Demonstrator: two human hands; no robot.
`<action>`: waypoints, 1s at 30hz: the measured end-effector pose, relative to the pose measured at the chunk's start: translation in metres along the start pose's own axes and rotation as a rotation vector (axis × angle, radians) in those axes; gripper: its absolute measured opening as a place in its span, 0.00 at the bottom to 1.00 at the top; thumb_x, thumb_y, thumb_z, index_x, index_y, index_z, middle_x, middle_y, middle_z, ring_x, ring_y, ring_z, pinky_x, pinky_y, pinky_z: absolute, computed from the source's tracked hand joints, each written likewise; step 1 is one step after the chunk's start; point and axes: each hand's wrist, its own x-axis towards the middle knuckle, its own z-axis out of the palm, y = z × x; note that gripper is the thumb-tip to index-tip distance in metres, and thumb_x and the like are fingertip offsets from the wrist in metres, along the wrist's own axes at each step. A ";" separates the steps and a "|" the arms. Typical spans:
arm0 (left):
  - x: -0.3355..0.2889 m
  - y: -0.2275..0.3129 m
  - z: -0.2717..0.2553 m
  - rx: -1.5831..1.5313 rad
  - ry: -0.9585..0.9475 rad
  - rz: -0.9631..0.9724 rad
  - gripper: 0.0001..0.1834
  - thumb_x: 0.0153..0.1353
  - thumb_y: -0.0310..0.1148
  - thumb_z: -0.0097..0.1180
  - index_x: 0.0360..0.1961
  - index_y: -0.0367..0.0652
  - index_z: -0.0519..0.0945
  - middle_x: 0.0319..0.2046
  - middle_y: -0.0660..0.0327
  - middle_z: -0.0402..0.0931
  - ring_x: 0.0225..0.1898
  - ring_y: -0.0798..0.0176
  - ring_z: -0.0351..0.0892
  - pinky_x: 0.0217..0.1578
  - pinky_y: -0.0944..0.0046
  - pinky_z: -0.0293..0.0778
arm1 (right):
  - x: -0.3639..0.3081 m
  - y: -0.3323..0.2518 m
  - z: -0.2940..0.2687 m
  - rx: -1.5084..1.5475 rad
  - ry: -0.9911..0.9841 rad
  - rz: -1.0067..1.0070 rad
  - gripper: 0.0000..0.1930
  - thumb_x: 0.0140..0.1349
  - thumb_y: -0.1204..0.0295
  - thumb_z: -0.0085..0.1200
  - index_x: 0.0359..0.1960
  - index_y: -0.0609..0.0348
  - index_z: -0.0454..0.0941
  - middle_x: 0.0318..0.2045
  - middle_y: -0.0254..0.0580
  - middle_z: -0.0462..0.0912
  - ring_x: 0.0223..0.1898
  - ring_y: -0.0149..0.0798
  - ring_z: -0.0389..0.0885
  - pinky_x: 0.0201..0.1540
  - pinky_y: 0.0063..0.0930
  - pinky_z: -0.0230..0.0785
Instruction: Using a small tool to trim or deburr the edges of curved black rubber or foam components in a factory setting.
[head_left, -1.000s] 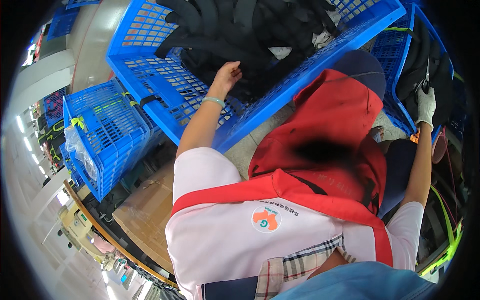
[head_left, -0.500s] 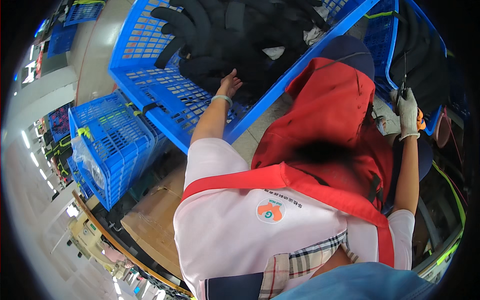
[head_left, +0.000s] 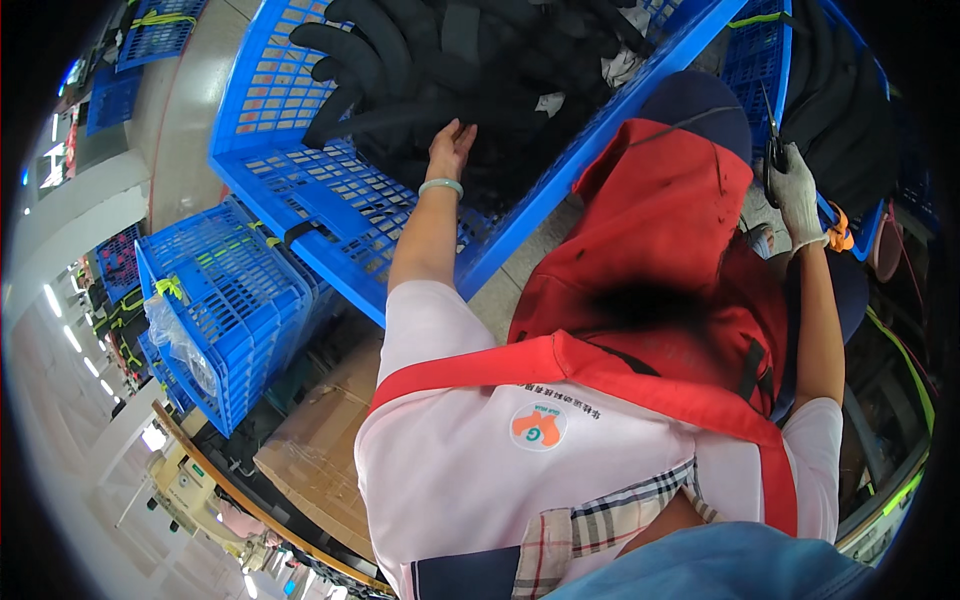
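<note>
My bare left hand (head_left: 452, 152), with a pale bangle at the wrist, reaches over a large blue basket (head_left: 275, 185). Its fingers are stretched and slightly apart, at the edge of the pile of curved black padded strips (head_left: 470, 60) lying in there. A blurred dark strip (head_left: 400, 118) runs just beyond the fingertips; no grip on it shows. On the right, my right hand (head_left: 797, 195) wears a whitish glove and is closed round black-handled scissors (head_left: 775, 150), their blades pointing away from me.
A second blue basket (head_left: 757, 70) with more black strips (head_left: 835, 110) stands to the right. Stacked blue crates (head_left: 215, 290) and a cardboard box (head_left: 320, 450) sit at the left. A red apron (head_left: 640, 230) covers my lap. An orange object (head_left: 840, 228) is by my right wrist.
My left hand has moved slightly farther and to the left over the pile. My right hand, with the scissors, has shifted a little left and away. The view has tilted slightly.
</note>
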 end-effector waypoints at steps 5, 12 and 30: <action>-0.006 0.013 0.021 -0.046 0.013 0.016 0.26 0.60 0.33 0.60 0.53 0.29 0.66 0.52 0.44 0.67 0.48 0.45 0.75 0.46 0.49 0.80 | -0.013 -0.011 0.004 0.225 0.088 -0.129 0.08 0.59 0.68 0.55 0.34 0.56 0.71 0.16 0.32 0.69 0.15 0.27 0.67 0.18 0.25 0.58; -0.010 -0.001 0.071 0.202 0.198 -0.077 0.37 0.55 0.40 0.66 0.58 0.33 0.61 0.56 0.44 0.63 0.44 0.46 0.76 0.40 0.47 0.80 | -0.041 -0.014 0.005 -0.053 0.082 -0.022 0.14 0.58 0.66 0.55 0.42 0.61 0.73 0.28 0.48 0.79 0.29 0.45 0.79 0.33 0.35 0.69; 0.001 0.043 0.111 1.666 0.120 0.846 0.43 0.51 0.22 0.59 0.68 0.46 0.53 0.67 0.53 0.49 0.60 0.44 0.67 0.57 0.53 0.68 | -0.028 -0.042 0.013 -0.003 -0.080 0.120 0.17 0.59 0.64 0.52 0.47 0.59 0.74 0.40 0.62 0.79 0.47 0.62 0.75 0.46 0.44 0.68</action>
